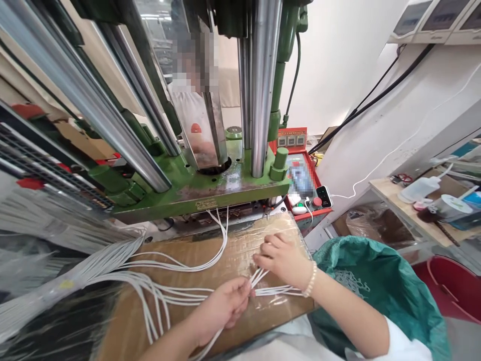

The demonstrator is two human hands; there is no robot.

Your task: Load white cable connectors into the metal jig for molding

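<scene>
My left hand (223,306) is closed around several thin white cables (257,277), pinching them between thumb and fingers. Just to the right and higher up, my right hand (287,261), with a beaded bracelet on its wrist, has its fingers curled over the upper part of the same cables; its palm hides their ends. More white cables (268,291) lie beneath both hands on a brown, tape-covered cardboard sheet (240,245). At the left, a large bundle of white cables (90,268) fans out toward my hands. A few cables (224,235) run up under the green press (225,193).
Steel columns (265,90) of the press rise ahead. Right of it stands a red control box (311,218) with buttons and a phone-like device. A green sack (398,291) holding small white pieces is beside my right arm, near a red bucket (451,286) and a wooden shelf (413,215) with bottles.
</scene>
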